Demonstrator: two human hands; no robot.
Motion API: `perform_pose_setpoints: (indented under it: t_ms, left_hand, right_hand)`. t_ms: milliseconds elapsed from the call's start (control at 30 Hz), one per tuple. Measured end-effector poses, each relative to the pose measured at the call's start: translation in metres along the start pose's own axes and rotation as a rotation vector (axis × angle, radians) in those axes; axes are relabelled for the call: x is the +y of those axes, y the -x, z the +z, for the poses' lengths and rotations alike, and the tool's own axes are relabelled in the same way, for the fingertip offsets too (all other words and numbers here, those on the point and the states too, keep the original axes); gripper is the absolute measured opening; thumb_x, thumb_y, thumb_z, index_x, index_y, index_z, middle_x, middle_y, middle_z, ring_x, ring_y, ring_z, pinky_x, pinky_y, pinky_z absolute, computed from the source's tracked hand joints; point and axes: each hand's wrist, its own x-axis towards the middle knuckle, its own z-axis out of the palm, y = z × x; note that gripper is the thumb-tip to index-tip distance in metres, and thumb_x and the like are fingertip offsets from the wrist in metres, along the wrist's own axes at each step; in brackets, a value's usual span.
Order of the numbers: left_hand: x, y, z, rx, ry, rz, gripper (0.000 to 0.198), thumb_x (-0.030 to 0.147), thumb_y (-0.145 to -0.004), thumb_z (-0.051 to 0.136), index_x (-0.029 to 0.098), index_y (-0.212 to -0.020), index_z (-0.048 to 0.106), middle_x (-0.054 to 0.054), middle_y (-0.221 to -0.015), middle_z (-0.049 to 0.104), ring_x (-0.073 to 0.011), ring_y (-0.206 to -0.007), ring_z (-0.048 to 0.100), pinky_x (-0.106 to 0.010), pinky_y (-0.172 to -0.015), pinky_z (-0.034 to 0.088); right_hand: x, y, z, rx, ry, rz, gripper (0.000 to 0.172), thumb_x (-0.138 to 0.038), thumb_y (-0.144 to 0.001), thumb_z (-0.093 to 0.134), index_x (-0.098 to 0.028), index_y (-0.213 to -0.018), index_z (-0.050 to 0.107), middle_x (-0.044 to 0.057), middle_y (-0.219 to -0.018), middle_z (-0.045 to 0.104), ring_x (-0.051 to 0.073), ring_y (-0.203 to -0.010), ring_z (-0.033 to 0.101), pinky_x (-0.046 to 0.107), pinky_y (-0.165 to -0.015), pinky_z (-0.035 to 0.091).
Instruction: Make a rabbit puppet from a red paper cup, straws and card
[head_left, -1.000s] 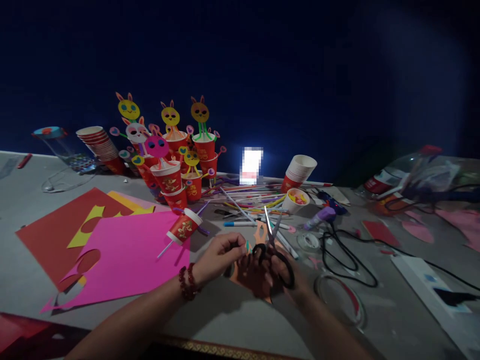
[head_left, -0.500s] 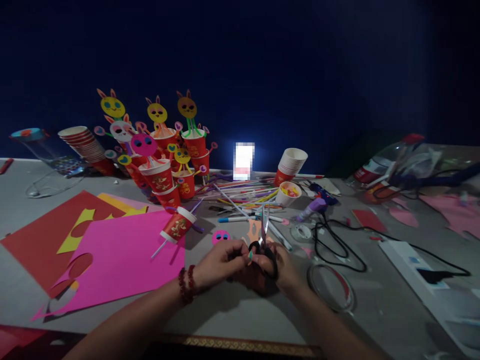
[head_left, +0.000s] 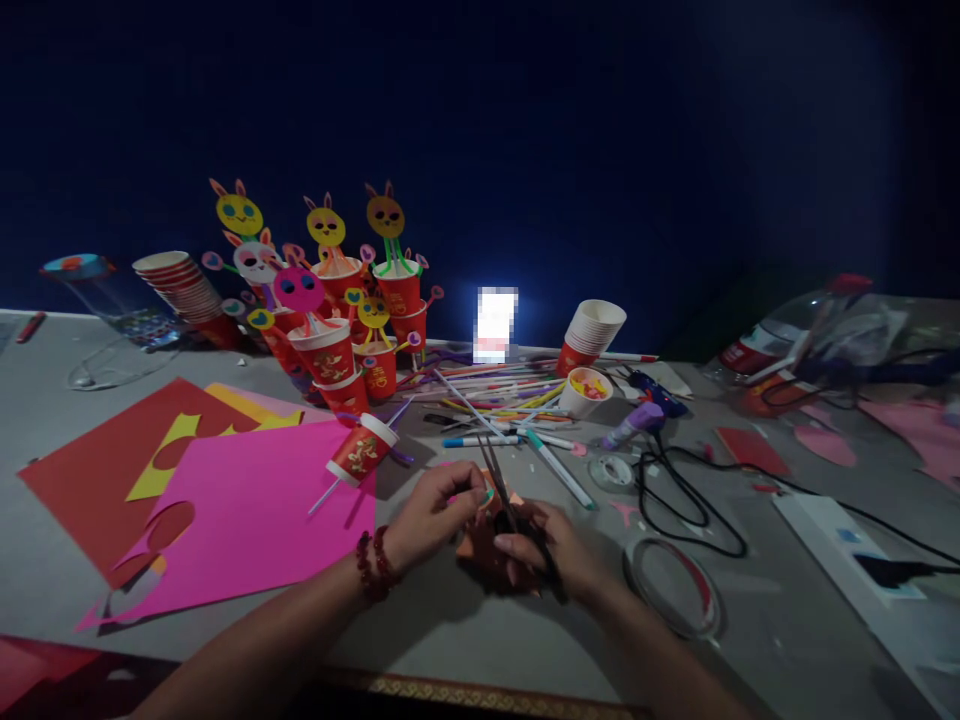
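My right hand is wrapped around the black handles of a pair of scissors. Their blades point away and lean left, slightly apart. Just left of the blades, my left hand pinches a tiny piece with a green edge, perhaps paper; its full shape is hidden by the fingers. Under both hands lies orange paper, partly covered. A red paper cup with a white stick through it lies tilted left of my left hand, by a bright pink sheet.
Decorated cups with animal faces stand at back left, beside stacked cups. Pipe cleaners and sticks lie mid-table. A marker, tape roll, purple glue gun with a black cord, and plastic bottle are rightward.
The scissors have swung from nearly upright to leaning left. My left hand has risen slightly with the tiny piece and now covers most of a pink face disc. The view has shifted slightly.
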Motion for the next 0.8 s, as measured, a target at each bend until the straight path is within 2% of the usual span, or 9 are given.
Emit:
perform_pose_setpoints:
  t_ms: [200,533,800]
  left_hand:
    - [0.0024,-0.0003,-0.0061,0.034,-0.018,0.010,0.027,0.036,-0.089,0.053,0.017,-0.070,0.052,-0.001,-0.068,0.058,-0.0131,-0.064,0.053,-0.023,-0.063,0.041]
    - [0.0040,-0.0025,-0.0070,0.019,-0.043,0.067,0.030,0.038,-0.090,0.052,0.017,-0.069,0.051,0.000,-0.068,0.056,-0.0130,-0.064,0.052,-0.023,-0.063,0.040]
    - [0.0041,-0.0013,-0.0079,0.018,-0.056,0.048,0.031,0.040,-0.089,0.053,0.017,-0.069,0.052,-0.001,-0.067,0.057,-0.0134,-0.064,0.052,-0.024,-0.063,0.040]
  right_hand:
    - [0.0051,-0.0001,-0.0028,-0.113,0.048,-0.013,0.035,-0.047,-0.071,0.072,-0.016,-0.083,0.061,-0.003,-0.056,0.059,0.009,-0.043,0.046,0.020,-0.044,0.032]
    - [0.0000,0.0011,-0.0002,-0.115,0.028,-0.014,0.036,-0.046,-0.070,0.074,-0.015,-0.083,0.062,-0.003,-0.058,0.058,0.009,-0.046,0.049,0.020,-0.045,0.035]
    - [-0.0020,0.0020,0.0007,-0.123,0.033,-0.022,0.038,-0.048,-0.070,0.075,-0.016,-0.084,0.062,-0.003,-0.060,0.058,0.010,-0.048,0.049,0.021,-0.046,0.036]
